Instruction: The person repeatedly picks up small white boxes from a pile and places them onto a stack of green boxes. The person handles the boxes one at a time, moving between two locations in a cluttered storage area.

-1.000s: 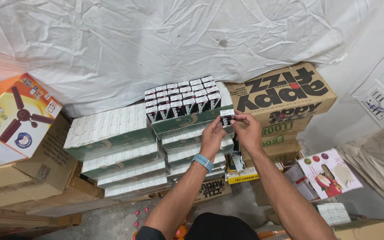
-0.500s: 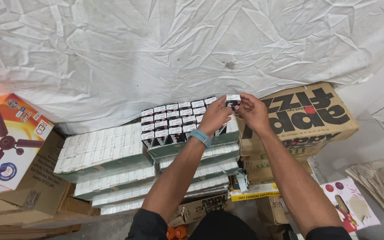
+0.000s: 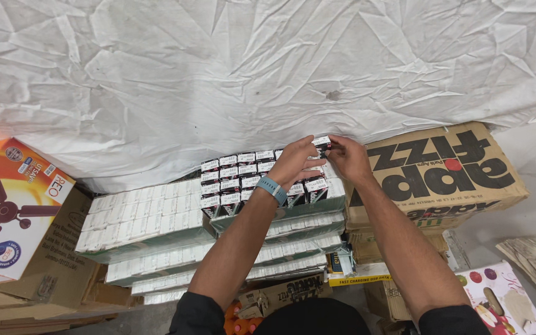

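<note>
Left hand: the left hand (image 3: 294, 162) reaches out over the top tray. Its fingers pinch one side of a small box (image 3: 322, 142). A blue band (image 3: 272, 188) sits on the wrist.
Right hand: the right hand (image 3: 350, 158) comes in from the other side. Its fingertips pinch the same small box, so both hands grasp it together.
Small box: it is little, with a white top and dark sides. It is held up at the back right corner of the top tray, just above the other little boxes.
Top tray: the green tray (image 3: 280, 214) is packed with rows of little boxes (image 3: 234, 177) that look just like the held one. They stand close together, touching.
Stack below: more green trays (image 3: 293, 248) lie under the top one, piled flat.
Left stack: another pile of trays with white boxes (image 3: 144, 214) sits just beside it, a bit lower.
Right side: a big brown carton (image 3: 442, 170) with thick black letters stands next to the trays, touching them.
Far left: an orange box with a fan picture (image 3: 10, 208) rests on plain brown cartons (image 3: 51, 273).
Behind: a crinkly white sheet (image 3: 249, 68) covers the whole back.
Bottom right: a bright box with pictures (image 3: 497, 298) lies low, near the right arm.
</note>
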